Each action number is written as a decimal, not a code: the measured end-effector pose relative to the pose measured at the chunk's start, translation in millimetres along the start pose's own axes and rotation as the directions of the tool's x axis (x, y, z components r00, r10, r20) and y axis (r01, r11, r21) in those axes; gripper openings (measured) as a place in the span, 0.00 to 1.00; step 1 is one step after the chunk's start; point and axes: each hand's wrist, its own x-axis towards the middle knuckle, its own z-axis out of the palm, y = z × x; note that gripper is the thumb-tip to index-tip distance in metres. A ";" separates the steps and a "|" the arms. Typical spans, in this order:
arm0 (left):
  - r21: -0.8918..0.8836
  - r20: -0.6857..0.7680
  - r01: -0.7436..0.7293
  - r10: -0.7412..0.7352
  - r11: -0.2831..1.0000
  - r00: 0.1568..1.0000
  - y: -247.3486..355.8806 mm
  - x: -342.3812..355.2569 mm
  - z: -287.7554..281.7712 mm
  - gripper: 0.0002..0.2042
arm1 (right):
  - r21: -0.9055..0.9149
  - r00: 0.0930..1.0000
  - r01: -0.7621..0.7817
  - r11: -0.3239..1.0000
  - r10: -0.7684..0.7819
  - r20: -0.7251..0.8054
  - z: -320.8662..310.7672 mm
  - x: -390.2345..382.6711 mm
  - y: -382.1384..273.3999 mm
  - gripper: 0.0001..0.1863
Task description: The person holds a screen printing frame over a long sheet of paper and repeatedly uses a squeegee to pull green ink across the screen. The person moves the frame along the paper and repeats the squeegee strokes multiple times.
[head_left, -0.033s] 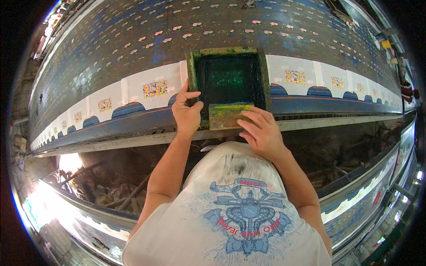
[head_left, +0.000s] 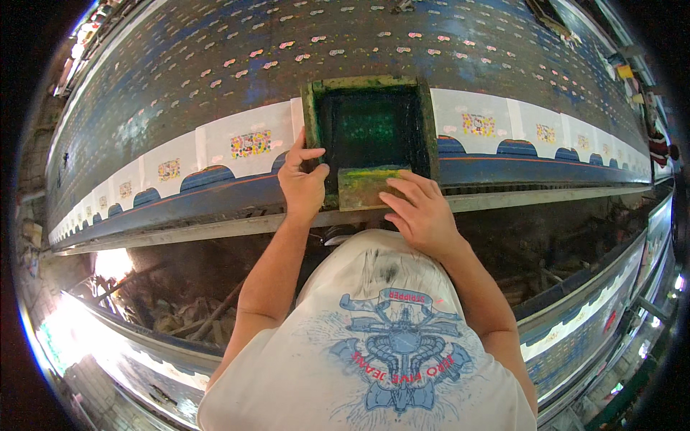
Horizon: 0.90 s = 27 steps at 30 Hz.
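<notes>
A wooden screen-printing frame [head_left: 310, 118] with a dark green mesh lies across the white cloth pieces [head_left: 474, 106] on the long table. My left hand [head_left: 302, 176] is closed around the frame's near left side, thumb and forefinger bent at its edge. At the near end of the frame is a wooden squeegee [head_left: 366, 192], its upper edge smeared yellow-green. My right hand [head_left: 420, 212] grips the squeegee's right end, with the fingers over its face. The blade's lower side and the cloth under the frame are hidden.
Small colourful printed pictures [head_left: 251, 144] repeat along the cloth row on both sides. The dark table top [head_left: 237, 57] is spotted with print marks. A pale rail [head_left: 503, 197] edges the near side. Behind me runs another table [head_left: 582, 323] with white cloth.
My right hand has shifted very slightly left along the squeegee. My left hand, the frame and the squeegee look the same.
</notes>
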 end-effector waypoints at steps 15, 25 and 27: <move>-0.016 0.004 0.060 -0.059 0.998 0.998 4.1 21.9 -1.7 0.14 | -0.002 0.935 0.020 1.000 -0.019 0.355 -41.4 127.0 49.0 0.20; 0.025 0.038 0.133 -0.134 0.991 0.990 13.2 35.5 -5.4 0.19 | -0.100 0.979 -0.054 0.994 0.072 0.189 -23.1 179.4 91.2 0.24; 0.044 0.040 0.136 -0.138 0.990 0.990 13.4 35.1 -5.6 0.20 | -0.164 0.979 -0.021 0.986 0.054 0.196 -14.5 167.6 87.1 0.25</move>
